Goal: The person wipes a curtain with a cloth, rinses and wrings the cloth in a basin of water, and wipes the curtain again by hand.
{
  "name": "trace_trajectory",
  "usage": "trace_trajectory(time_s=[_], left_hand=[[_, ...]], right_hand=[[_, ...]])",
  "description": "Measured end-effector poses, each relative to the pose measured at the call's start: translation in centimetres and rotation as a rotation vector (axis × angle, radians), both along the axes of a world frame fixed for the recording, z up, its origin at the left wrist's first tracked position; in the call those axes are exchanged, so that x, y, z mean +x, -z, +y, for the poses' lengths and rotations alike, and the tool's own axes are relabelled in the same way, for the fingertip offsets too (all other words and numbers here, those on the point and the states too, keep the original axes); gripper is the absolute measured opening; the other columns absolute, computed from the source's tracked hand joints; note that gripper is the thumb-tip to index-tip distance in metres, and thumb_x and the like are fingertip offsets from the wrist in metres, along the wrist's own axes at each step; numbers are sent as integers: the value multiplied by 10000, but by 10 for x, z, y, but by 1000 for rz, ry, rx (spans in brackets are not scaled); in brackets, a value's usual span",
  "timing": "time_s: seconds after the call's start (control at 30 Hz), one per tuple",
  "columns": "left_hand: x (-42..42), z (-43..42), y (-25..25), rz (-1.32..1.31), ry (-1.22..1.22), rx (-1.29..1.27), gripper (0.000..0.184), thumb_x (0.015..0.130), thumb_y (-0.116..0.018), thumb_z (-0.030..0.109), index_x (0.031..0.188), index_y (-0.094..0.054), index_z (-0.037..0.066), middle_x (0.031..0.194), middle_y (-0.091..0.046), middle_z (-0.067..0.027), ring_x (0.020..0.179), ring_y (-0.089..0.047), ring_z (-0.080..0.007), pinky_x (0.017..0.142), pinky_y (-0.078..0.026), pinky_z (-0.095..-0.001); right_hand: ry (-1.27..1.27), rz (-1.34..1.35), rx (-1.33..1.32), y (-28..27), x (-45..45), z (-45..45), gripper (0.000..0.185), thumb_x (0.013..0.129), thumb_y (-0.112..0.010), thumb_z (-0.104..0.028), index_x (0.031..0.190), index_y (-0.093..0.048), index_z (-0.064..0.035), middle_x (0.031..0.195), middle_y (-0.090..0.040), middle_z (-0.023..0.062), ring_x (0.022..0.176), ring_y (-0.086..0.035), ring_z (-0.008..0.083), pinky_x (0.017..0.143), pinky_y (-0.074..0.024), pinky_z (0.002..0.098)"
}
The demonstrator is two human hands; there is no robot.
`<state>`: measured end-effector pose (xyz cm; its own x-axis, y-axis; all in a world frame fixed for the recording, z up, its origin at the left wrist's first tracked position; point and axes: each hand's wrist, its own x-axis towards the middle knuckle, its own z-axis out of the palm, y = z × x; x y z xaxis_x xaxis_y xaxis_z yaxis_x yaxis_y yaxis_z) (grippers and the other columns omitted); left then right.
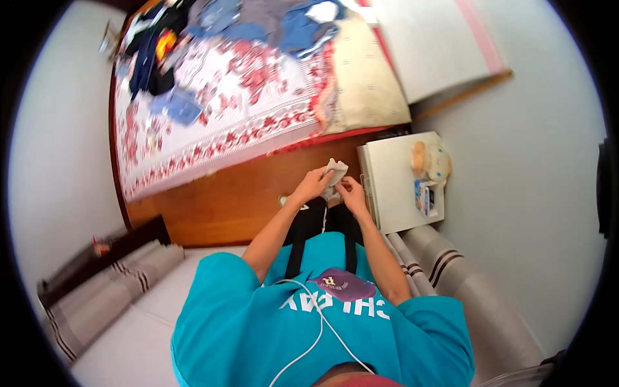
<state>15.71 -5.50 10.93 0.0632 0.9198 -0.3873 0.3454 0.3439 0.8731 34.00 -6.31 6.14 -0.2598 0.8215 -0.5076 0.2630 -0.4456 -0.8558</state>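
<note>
Home bedroom, flowered bedsheet (225,119), strewn clothes (303,32), plush toy (440,162)

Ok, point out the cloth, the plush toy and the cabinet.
Cloth (336,169): head view, on the middle of its pale upper part.
Plush toy (436,160): head view, on its cream-coloured middle.
Cabinet (393,184): head view, on a bare part of its white top.

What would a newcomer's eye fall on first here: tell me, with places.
Probably the bright turquoise shirt, filling the lower middle of the picture. Next, near the centre, the left hand holds a small pale cloth, with the right hand close against it. Beyond, at the top, clothes lie heaped on a red-and-white flowered bedspread.
</note>
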Motion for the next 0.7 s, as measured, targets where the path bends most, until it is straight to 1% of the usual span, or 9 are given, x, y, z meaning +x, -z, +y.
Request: trace_trajectory(time_s=[0.13, 0.17, 0.27, 0.3, 0.37, 0.5, 0.6, 0.67, 0.7], left_hand=[[-64, -62, -14, 8, -300, 46, 320, 1015, -491, 268, 1145, -613, 3, 881, -666, -211, 776, -637, -317, 737, -494, -378], [-82, -77, -16, 19, -357, -1, 366, 1001, -496, 312, 1202, -595, 23, 910, -684, -226, 879, -654, -410, 764, -500, -427], [-140, -119, -17, -13, -538, -153, 338, 989, -521, 276, 1171, -621, 8, 1003, -686, -209, 931, -655, -387, 794, -500, -423], [-157, -134, -14, -19, -591, -147, 338, 989, -521, 276, 1171, -621, 8, 1003, -686, -209, 931, -655, -387, 794, -500, -423], [-192, -159, -8, 93, -729, 233, 294, 963, -570, 232, 1118, -655, -4, 1096, -668, -186, 962, -648, -355, 807, -498, -418], [-263, -200, -24, 379, -889, 432, 253, 934, -619, 210, 1053, -689, -3, 1140, -641, -169, 951, -632, -338, 807, -496, -411], [-311, -219, -45, 325, -990, 443, 255, 927, -637, 236, 979, -706, -3, 971, -657, -185, 844, -617, -344, 756, -486, -423], [-342, -240, -49, 231, -974, 140, 273, 926, -642, 251, 893, -709, -11, 820, -644, -195, 773, -595, -353, 698, -466, -441], [-351, -246, -45, 217, -1078, 213, 310, 926, -645, 267, 824, -687, -23, 716, -615, -199, 719, -576, -351, 654, -438, -455]], right_hand=[[-209, 14, 38, -12, -79, -12, 165, 872, -707, -108, 966, -622, -1, 920, -646, 43, 803, -606, 112, 725, -490, 271], [-219, -44, 137, -19, -100, -18, 172, 870, -708, -108, 976, -623, -2, 895, -644, 37, 785, -600, 114, 720, -489, 270], [-326, -111, 344, -30, -167, -36, 186, 856, -720, -106, 986, -622, -15, 866, -637, 24, 765, -587, 111, 711, -486, 266], [-357, -121, 356, -35, -189, -41, 200, 848, -725, -120, 974, -613, -12, 890, -632, 62, 781, -595, 141, 711, -483, 285], [-382, -102, 344, -38, -237, -54, 202, 839, -732, -121, 955, -599, -21, 875, -622, 82, 786, -591, 157, 702, -471, 297], [-550, 28, 280, -38, -318, -72, 178, 848, -719, -87, 960, -594, -27, 884, -625, 67, 784, -587, 154, 718, -473, 286], [-644, 104, 353, -51, -375, -80, 187, 839, -726, -75, 958, -593, -20, 918, -633, 86, 816, -601, 182, 750, -480, 308], [-759, 118, 449, -54, -415, -80, 196, 829, -728, -60, 960, -590, -13, 947, -639, 114, 863, -616, 237, 794, -482, 340], [-805, 153, 479, -52, -434, -80, 196, 827, -727, -57, 960, -591, -10, 953, -641, 124, 884, -617, 259, 810, -479, 349]])
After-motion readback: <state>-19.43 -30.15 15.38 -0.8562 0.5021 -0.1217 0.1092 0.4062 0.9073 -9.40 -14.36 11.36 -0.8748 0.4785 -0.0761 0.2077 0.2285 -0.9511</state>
